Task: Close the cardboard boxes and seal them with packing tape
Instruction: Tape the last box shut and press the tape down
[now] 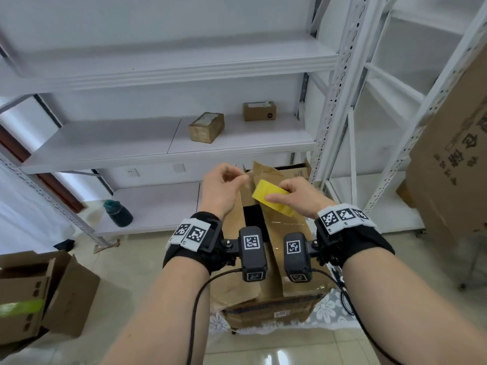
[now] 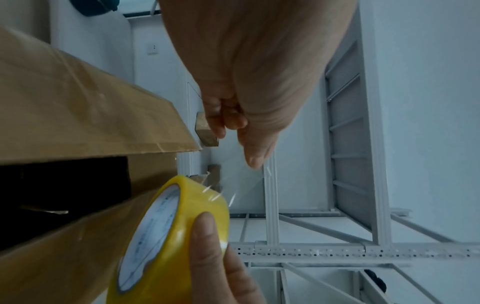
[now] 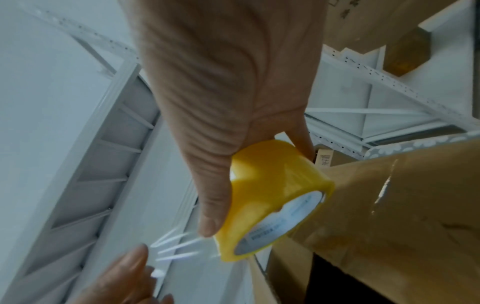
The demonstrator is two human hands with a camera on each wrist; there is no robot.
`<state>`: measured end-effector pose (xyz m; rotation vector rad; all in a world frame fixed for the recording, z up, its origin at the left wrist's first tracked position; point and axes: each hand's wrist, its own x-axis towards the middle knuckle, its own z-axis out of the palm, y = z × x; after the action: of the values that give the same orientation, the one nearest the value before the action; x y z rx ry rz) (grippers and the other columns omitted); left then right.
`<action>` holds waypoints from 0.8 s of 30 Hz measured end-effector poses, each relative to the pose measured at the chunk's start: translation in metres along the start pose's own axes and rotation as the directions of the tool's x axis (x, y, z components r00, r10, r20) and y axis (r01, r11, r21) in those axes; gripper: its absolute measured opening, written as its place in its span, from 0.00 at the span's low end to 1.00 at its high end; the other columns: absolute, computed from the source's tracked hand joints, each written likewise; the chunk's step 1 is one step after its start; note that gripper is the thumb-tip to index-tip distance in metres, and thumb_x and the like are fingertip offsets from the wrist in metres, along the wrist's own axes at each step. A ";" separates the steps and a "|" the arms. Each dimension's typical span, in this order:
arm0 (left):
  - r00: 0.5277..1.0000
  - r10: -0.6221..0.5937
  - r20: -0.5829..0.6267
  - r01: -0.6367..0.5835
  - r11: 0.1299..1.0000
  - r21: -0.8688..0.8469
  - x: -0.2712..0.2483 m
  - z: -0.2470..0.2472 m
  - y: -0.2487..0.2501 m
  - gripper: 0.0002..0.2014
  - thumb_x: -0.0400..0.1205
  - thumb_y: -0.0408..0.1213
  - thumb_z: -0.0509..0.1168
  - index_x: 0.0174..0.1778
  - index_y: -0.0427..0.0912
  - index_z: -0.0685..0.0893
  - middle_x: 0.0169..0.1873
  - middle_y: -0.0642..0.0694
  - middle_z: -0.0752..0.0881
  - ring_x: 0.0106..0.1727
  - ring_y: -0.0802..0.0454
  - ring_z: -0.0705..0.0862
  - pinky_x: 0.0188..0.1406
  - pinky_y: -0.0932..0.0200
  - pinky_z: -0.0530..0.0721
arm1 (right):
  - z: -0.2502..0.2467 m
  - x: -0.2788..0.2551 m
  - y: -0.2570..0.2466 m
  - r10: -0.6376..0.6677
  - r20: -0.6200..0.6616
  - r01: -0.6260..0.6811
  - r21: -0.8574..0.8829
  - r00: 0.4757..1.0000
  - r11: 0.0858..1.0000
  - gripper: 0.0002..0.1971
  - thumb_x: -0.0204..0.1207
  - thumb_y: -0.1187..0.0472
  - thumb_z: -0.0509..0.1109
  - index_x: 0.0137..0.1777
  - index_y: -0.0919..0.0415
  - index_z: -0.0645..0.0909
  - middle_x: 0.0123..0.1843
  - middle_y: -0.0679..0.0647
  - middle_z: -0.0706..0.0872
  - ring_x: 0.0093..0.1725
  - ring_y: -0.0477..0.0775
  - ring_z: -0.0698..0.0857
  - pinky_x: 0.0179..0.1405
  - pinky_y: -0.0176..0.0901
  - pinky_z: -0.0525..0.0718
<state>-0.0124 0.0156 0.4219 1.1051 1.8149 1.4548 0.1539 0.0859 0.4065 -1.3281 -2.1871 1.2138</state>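
The left hand [image 1: 220, 189] pinches the clear, glossy free end of tape [image 2: 244, 181] drawn leftward off the roll [image 1: 272, 197]. The right hand [image 1: 297, 197] grips this yellow ring above the brown cardboard box [image 1: 287, 238], whose flaps gape. Only the wrist views show the roll's white core.

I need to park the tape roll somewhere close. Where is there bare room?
Bare: middle shelf left of the two small boxes; bottom shelf right of the dark bottle. Crowded: the open box under both hands.
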 end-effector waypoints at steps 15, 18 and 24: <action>0.992 -0.024 -0.125 0.017 0.998 -0.059 0.001 0.041 0.030 0.10 0.76 0.31 0.74 0.34 0.48 0.82 0.34 0.51 0.84 0.37 0.59 0.81 0.47 0.62 0.81 | -0.039 0.010 0.052 0.105 0.112 -0.105 -0.011 0.988 0.994 0.28 0.66 0.47 0.80 0.46 0.77 0.83 0.34 0.56 0.79 0.34 0.52 0.76 0.32 0.40 0.70; 0.991 -0.068 -0.116 0.061 0.996 -0.063 0.011 0.024 0.030 0.08 0.77 0.32 0.73 0.38 0.48 0.81 0.38 0.48 0.85 0.39 0.58 0.81 0.50 0.58 0.78 | -0.035 0.013 0.048 0.046 0.131 -0.018 -0.206 0.990 0.978 0.23 0.65 0.51 0.81 0.54 0.66 0.83 0.50 0.54 0.78 0.50 0.53 0.78 0.41 0.38 0.74; 0.973 -0.228 -0.026 0.227 0.973 -0.034 0.033 -0.003 0.020 0.22 0.77 0.34 0.73 0.67 0.40 0.76 0.47 0.46 0.84 0.53 0.49 0.83 0.64 0.50 0.81 | -0.011 0.027 0.040 -0.011 -0.215 -0.028 -0.176 0.976 0.984 0.18 0.64 0.62 0.78 0.49 0.57 0.73 0.81 0.55 0.55 0.80 0.60 0.56 0.73 0.47 0.63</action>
<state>-0.0267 0.0442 0.4447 0.8334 1.8651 1.3649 0.1695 0.1224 0.3774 -1.4643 -2.1743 0.8467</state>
